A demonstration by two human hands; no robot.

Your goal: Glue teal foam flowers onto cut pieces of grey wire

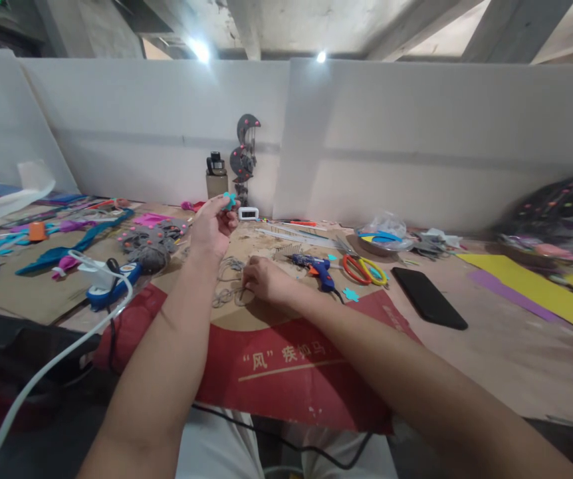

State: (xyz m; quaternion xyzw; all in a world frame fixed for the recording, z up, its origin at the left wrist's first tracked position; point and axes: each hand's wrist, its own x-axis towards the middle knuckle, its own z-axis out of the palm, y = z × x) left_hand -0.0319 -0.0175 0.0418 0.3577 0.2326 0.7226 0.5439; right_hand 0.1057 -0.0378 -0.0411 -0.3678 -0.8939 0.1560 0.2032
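Observation:
My left hand [215,226] is raised, pinching a small teal star-shaped cutout [229,201] between thumb and fingers. Lower down, my right hand [265,279] has its fingers closed at the cardboard, where loops of thin grey cord [224,297] run up to the fingertips. The tips themselves are partly hidden. Just right of that hand lies a blue glue gun [321,271]. Another teal cutout [351,294] rests near its cable, and scissors with red and yellow handles [366,271] lie beyond it.
A red printed sheet [296,379] covers the near table edge. A black phone [429,297] lies to the right. On the left are a blue power strip [112,286] with a white cable and grey felt pieces [151,243]. A bottle [217,179] stands at the back.

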